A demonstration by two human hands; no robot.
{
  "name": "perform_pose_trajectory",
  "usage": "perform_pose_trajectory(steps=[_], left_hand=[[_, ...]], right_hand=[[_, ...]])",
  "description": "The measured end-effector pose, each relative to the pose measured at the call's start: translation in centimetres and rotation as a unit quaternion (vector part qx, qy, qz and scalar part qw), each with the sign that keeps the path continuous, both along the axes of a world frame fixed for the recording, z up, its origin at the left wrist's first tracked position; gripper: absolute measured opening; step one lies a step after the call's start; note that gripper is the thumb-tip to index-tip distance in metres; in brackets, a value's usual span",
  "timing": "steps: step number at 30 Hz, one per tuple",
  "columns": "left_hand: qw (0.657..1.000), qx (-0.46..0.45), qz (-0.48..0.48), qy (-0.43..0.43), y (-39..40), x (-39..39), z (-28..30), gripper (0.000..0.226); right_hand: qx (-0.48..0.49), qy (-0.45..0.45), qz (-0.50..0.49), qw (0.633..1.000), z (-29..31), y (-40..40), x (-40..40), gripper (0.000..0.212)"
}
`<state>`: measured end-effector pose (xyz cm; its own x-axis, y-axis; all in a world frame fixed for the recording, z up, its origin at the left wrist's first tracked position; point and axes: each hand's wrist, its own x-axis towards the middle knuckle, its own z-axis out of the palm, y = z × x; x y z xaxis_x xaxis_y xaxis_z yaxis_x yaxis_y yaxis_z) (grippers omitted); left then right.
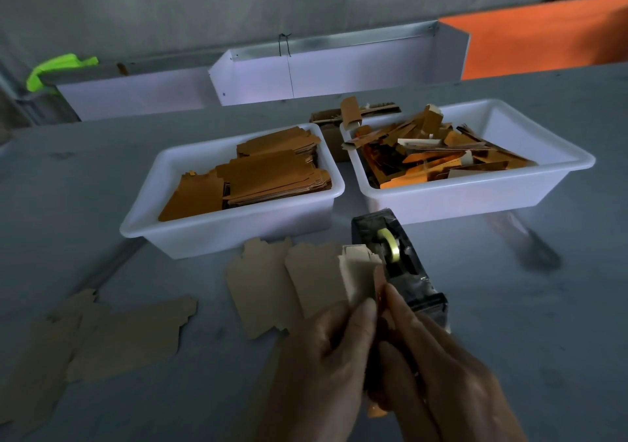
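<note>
Brown cardboard fills the near middle of the scene, where a folded brown cardboard piece [359, 273] is held up over the grey table top [509, 305] between both hands. The left hand [323, 356] has its fingers curled round the piece's left side. The right hand [445, 373] pinches its right edge, thumb and fingers closed on the card. The piece's long axis runs from near to far, its lower end hidden between the palms and its notched upper end rising clear of the fingertips. That upper end points at the black tape dispenser with a pale yellow roll [401, 261], which stands just beyond and slightly right of the fingers. The right hand is therefore the nearer one, and a reach for tape would likely be a short move forward and to the right. To the left, flat brown cardboard blanks [261, 292] lie spread on the table. Farther off sits a white plastic tub of stacked flat blanks [231, 234], and to its right a white plastic tub of loosely heaped folded pieces [475, 200], some of them showing shiny orange faces.
</note>
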<state>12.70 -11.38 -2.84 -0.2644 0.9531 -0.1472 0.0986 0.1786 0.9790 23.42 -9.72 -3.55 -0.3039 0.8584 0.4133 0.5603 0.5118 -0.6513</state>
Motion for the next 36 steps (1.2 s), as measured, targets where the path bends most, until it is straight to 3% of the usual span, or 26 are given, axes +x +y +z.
perform_pose_trajectory(steps=[4, 6, 9, 13, 15, 22, 27, 31, 36], left_hand=[[0.994, 0.024, 0.011, 0.104, -0.3, -0.1, -0.2, 0.028], [0.996, 0.023, 0.004, 0.085, -0.3, -0.7, -0.3, 0.020], [0.995, 0.013, -0.094, 0.024, -0.5, -1.4, 0.3, 0.022], [0.990, -0.018, -0.138, -0.002, -0.7, -1.6, 0.6, 0.020], [0.993, -0.030, -0.117, -0.003, -0.6, -1.7, 0.5, 0.019], [0.995, -0.044, -0.077, -0.050, -0.4, -1.9, 0.8, 0.018], [1.000, -0.006, -0.014, 0.019, 0.0, -1.9, 0.7, 0.028], [0.998, 0.008, 0.042, 0.038, 0.2, -1.5, 0.2, 0.022], [0.979, 0.077, 0.105, 0.157, 0.4, -0.6, -0.4, 0.014]], right_hand=[[-0.064, 0.041, 0.020, 0.997, -0.1, 0.6, 1.0, 0.039], [-0.175, 0.089, 0.022, 0.980, 0.5, 0.8, 1.4, 0.026], [-0.232, 0.137, 0.001, 0.963, 0.5, 1.6, 2.5, 0.044], [-0.431, 0.258, 0.093, 0.860, 0.6, 2.0, 2.6, 0.028], [-0.432, 0.281, 0.097, 0.852, 0.3, 2.2, 2.6, 0.025], [-0.375, 0.274, 0.084, 0.882, 0.4, 2.6, 2.5, 0.027], [-0.349, 0.243, 0.055, 0.904, 0.5, 2.7, 2.1, 0.021], [-0.333, 0.228, 0.033, 0.914, 0.4, 2.6, 1.8, 0.019], [-0.333, 0.238, 0.005, 0.913, 0.5, 2.9, 1.2, 0.020]])
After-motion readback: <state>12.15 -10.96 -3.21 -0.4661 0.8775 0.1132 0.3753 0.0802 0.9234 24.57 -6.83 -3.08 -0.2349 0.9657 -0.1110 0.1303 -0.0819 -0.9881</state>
